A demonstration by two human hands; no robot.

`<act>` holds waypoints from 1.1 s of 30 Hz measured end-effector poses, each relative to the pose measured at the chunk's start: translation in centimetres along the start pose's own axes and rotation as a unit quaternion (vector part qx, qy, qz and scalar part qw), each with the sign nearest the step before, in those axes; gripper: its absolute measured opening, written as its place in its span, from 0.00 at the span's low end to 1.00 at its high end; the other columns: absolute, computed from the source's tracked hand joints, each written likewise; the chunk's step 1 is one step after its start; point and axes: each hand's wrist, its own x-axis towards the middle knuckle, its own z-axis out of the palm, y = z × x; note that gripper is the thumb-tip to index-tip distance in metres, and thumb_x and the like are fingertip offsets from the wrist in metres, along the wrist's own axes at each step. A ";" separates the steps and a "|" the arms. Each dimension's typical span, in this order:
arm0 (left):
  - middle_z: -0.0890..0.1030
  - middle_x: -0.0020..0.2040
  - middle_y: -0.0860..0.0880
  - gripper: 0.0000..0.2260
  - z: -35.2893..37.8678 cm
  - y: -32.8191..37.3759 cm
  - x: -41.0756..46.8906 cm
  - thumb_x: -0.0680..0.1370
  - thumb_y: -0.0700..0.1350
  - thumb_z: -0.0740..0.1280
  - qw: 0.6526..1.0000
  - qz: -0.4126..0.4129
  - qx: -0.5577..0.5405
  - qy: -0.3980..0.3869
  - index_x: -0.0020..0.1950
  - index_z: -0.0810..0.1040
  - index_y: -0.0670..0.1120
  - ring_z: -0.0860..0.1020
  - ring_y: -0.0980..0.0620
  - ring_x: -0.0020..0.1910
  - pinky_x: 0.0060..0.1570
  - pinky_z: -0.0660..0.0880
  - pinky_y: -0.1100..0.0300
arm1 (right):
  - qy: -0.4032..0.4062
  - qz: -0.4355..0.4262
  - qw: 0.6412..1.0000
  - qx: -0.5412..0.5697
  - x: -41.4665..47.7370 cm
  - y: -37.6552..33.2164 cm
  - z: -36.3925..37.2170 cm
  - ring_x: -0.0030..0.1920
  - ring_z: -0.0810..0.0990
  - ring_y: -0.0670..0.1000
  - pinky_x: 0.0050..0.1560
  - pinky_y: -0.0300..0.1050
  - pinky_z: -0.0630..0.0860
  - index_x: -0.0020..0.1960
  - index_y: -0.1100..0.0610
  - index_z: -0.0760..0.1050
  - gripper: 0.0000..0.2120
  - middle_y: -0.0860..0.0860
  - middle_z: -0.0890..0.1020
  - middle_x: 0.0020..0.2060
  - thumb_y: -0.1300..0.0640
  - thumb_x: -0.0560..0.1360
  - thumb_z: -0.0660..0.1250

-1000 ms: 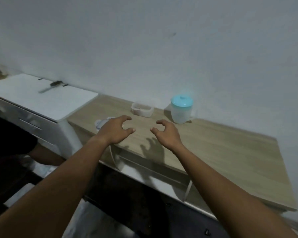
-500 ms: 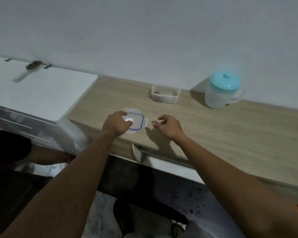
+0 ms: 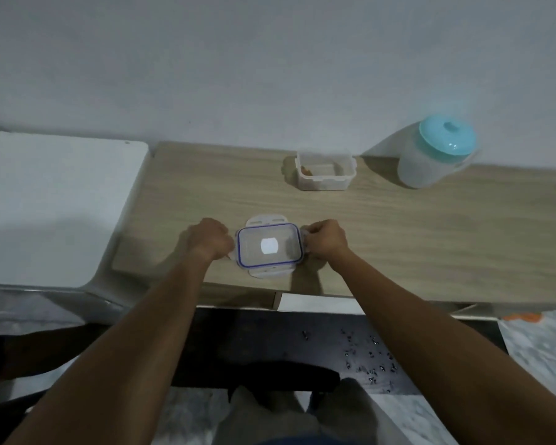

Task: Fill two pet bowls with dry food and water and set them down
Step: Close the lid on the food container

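Farthest left of the lidded clear container (image 3: 269, 247) lies a white cabinet top (image 3: 55, 203), set beside the wooden tabletop (image 3: 430, 245) on which the container sits, near its front edge. Just left of the container, the left hand (image 3: 210, 240) is curled, its fingers gripping the container's left side. The container has a blue seal round its lid, and its front and back clips are flared outward. Just right of it, the right hand (image 3: 326, 240) pinches the right side clip. Behind the container and to its right stands an open tub (image 3: 325, 170) with a little brown kibble (image 3: 306, 170) in one corner; farther right, by the wall, is a frosted pitcher (image 3: 430, 159) with a teal lid
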 end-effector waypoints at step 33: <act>0.84 0.42 0.36 0.09 -4.5 11.7 -1.7 0.77 0.42 0.70 0.823 0.092 -0.552 -0.099 0.48 0.80 0.35 0.85 0.45 0.39 0.37 0.82 0.61 | 0.060 -0.146 0.925 0.345 -0.1 -5.4 -14.3 0.32 0.73 0.46 0.36 0.40 0.73 0.50 0.52 0.84 0.03 0.49 0.82 0.39 0.57 0.78 0.72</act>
